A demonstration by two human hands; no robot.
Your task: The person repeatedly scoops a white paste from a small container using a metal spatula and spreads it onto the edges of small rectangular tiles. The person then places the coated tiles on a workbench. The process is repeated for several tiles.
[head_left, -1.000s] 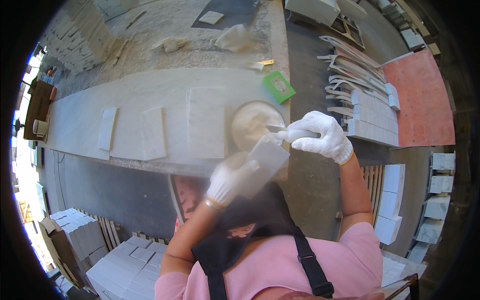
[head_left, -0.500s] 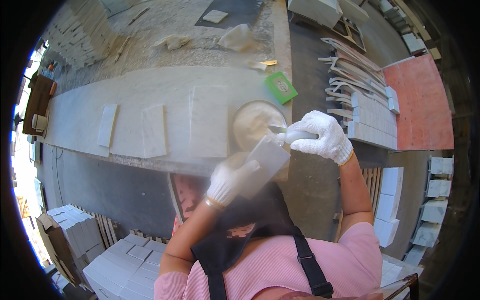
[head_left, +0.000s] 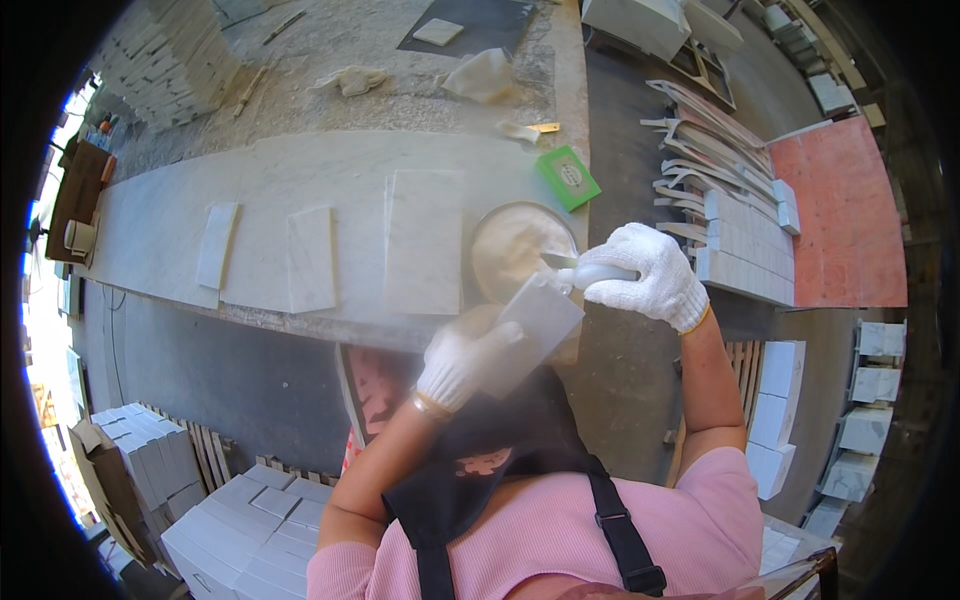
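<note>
Viewing head cam, I see L hand (head_left: pixel 465 355) pinching white tile (head_left: pixel 545 318) by its lower end, top end nr round bowl (head_left: pixel 474 262); R hand (head_left: pixel 645 275) gripping scraper (head_left: pixel 606 272) by hdl, blade nr tile's top. Bowl holds off-white mix (head_left: pixel 512 245).

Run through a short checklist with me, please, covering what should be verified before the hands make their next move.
1. Left hand has a grip on the white tile: ok, it holds the tile at a slant.
2. Right hand has a grip on the bladed tool: ok, fingers around its pale handle.
3. Blade touching the tile: cannot tell, they meet or overlap in this view.
4. Bowl close by, with pale material in it: ok.
5. Green box outside the bowl: ok, it lies beyond the rim.
6. Tile's underside clean: cannot tell, it is hidden.
</note>
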